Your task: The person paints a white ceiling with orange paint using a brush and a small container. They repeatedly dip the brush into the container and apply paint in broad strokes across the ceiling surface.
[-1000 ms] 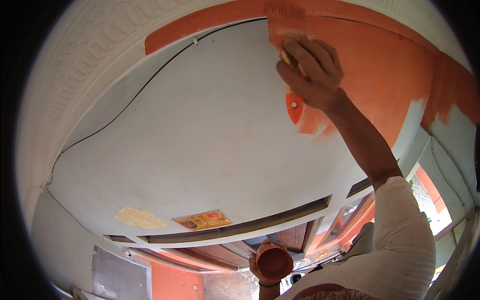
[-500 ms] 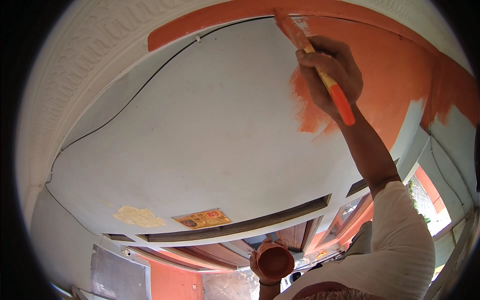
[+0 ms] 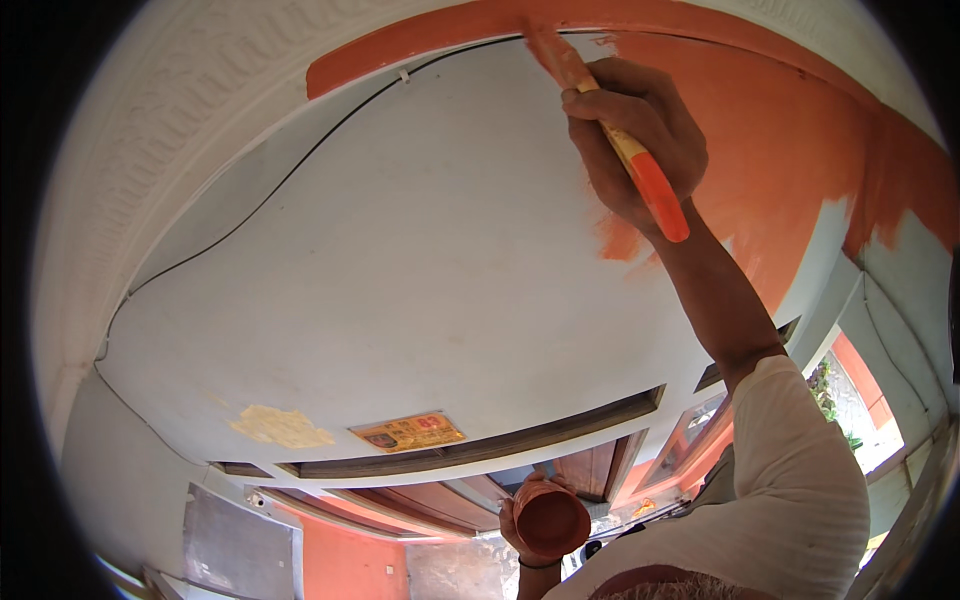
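Raised high against the wall, my right hand [image 3: 640, 140] is closed around a paintbrush [image 3: 656, 192] with a wooden handle and red-orange end. The brush's paint-covered bristles touch the orange band [image 3: 430, 40] along the top of the pale wall [image 3: 400, 250], just where a black cable [image 3: 240, 222] runs. To the right, a patch of orange paint [image 3: 770, 140] with ragged edges covers the wall. Lower down, my left hand [image 3: 514, 528] grips a round paint pot [image 3: 552, 522], its mouth facing up and its inside reddish-brown.
White moulded trim [image 3: 150, 170] curves along the left and top. Below are a small orange printed plate [image 3: 408, 433], a bare yellowish patch [image 3: 282, 426], a long dark vent slot [image 3: 480, 438] and wooden door panels [image 3: 590, 470]. A grey board [image 3: 240, 540] stands lower left.
My right hand and the paintbrush have shifted a little left along the cable and top band. My left hand with the paint pot has stayed almost still.
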`<state>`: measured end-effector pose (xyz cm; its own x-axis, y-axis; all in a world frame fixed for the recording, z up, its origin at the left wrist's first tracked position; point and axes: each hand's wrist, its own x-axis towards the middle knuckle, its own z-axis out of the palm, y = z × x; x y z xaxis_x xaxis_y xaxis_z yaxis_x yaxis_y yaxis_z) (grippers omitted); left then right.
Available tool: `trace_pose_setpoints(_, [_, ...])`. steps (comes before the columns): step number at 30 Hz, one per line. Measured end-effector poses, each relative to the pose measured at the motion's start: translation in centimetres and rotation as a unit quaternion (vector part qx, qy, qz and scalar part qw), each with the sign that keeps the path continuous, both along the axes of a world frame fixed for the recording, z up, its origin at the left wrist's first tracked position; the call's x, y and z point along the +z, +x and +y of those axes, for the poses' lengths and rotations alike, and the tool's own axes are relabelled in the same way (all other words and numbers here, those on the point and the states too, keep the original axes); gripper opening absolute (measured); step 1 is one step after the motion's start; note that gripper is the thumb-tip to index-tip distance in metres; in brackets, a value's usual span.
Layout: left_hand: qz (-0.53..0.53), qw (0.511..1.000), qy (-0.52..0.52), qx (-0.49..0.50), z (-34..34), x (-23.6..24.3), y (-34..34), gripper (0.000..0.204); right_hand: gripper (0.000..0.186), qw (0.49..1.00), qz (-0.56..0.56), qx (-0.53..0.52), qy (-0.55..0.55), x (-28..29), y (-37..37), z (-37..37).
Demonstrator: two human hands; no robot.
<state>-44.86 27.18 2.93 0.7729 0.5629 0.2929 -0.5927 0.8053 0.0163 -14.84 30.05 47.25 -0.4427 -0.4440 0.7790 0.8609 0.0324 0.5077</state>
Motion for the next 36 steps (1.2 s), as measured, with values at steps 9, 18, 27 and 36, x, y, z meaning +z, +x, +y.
trace_pose_setpoints(9, [-0.009,1.000,-0.024,-0.008,-0.4,0.5,-0.6,0.075,0.029,1.000,-0.010,-0.025,0.003,-0.3,2.1,-1.6])
trace_pose_setpoints(18, [0.054,0.997,-0.032,0.039,-0.7,1.1,-0.6,0.076,0.031,0.999,-0.016,-0.037,-0.013,-0.6,1.8,-1.5])
trace_pose_setpoints(27, [0.020,0.998,-0.050,0.022,-0.9,0.9,-0.9,0.075,0.028,0.999,0.037,-0.020,0.023,-1.2,2.5,-2.5])
trace_pose_setpoints(36, [0.009,0.999,-0.034,0.021,-0.5,-0.1,-0.8,0.074,0.033,0.999,-0.046,-0.003,-0.020,-0.3,-1.5,1.7])
